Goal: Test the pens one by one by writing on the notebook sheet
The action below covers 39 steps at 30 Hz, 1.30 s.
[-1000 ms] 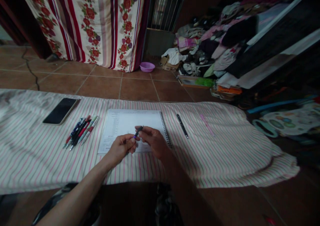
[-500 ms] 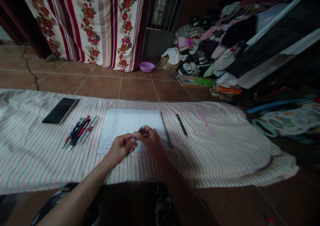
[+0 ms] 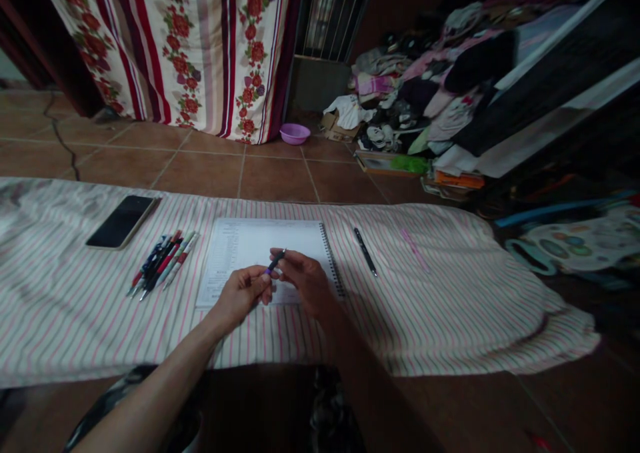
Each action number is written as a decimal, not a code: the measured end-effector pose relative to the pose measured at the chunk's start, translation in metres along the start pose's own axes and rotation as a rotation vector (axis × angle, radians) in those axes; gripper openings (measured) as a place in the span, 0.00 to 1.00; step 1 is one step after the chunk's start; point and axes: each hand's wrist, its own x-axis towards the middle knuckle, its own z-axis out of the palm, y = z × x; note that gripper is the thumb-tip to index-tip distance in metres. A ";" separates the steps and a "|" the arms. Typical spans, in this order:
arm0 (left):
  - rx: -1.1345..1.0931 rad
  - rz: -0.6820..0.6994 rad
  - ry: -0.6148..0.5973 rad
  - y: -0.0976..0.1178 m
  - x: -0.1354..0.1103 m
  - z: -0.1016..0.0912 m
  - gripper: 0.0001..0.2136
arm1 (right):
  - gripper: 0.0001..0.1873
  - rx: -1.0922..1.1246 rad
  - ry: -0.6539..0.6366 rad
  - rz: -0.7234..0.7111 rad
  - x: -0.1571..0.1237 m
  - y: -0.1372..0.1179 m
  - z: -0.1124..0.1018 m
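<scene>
My left hand (image 3: 243, 295) and my right hand (image 3: 306, 278) meet over a spiral notebook (image 3: 255, 245) that lies open on a striped cloth (image 3: 440, 293). Both pinch one dark pen (image 3: 275, 261) with a purple part near my left fingertips. The pen's tip points up and away from me. A bundle of several pens (image 3: 161, 263) lies left of the notebook. A single black pen (image 3: 365, 251) rests on the cloth to its right, with a pale pink pen (image 3: 413, 248) farther right.
A dark phone (image 3: 121, 221) lies face up at the cloth's left. Beyond the cloth is tiled floor (image 3: 280, 176) with a small purple bowl (image 3: 295, 133), a floral curtain (image 3: 200, 46) and a heap of clothes (image 3: 425, 86) at the right.
My right hand closed over the pen half a second ago and hid most of it; now it has drawn back and the pen's upper end shows again.
</scene>
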 end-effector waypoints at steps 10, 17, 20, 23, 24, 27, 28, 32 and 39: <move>0.038 0.032 -0.023 -0.001 -0.001 0.000 0.15 | 0.15 -0.048 0.043 0.000 0.003 0.002 0.004; 0.003 0.015 -0.005 0.004 0.000 0.002 0.15 | 0.21 0.025 -0.010 0.021 -0.003 -0.005 0.005; 0.012 0.015 -0.010 0.004 0.000 0.002 0.14 | 0.17 -0.014 0.019 -0.001 -0.001 -0.003 0.003; 0.025 0.010 -0.002 0.003 0.000 0.001 0.15 | 0.13 -0.022 0.037 -0.010 0.001 -0.001 0.002; 0.031 0.010 -0.002 0.003 0.000 0.001 0.16 | 0.12 -0.025 0.040 -0.020 0.002 0.000 0.002; 0.053 0.019 -0.014 0.001 0.000 0.001 0.16 | 0.10 -0.053 0.053 -0.048 0.003 0.002 0.004; 0.060 0.023 -0.018 0.001 0.000 0.001 0.16 | 0.11 -0.065 0.055 -0.050 0.003 0.003 0.005; 0.076 0.026 -0.015 0.002 0.000 0.001 0.14 | 0.17 -0.006 0.001 -0.029 0.001 0.001 0.006; 0.041 0.025 0.002 0.003 0.000 0.001 0.14 | 0.16 -0.046 0.012 -0.021 -0.001 -0.002 0.002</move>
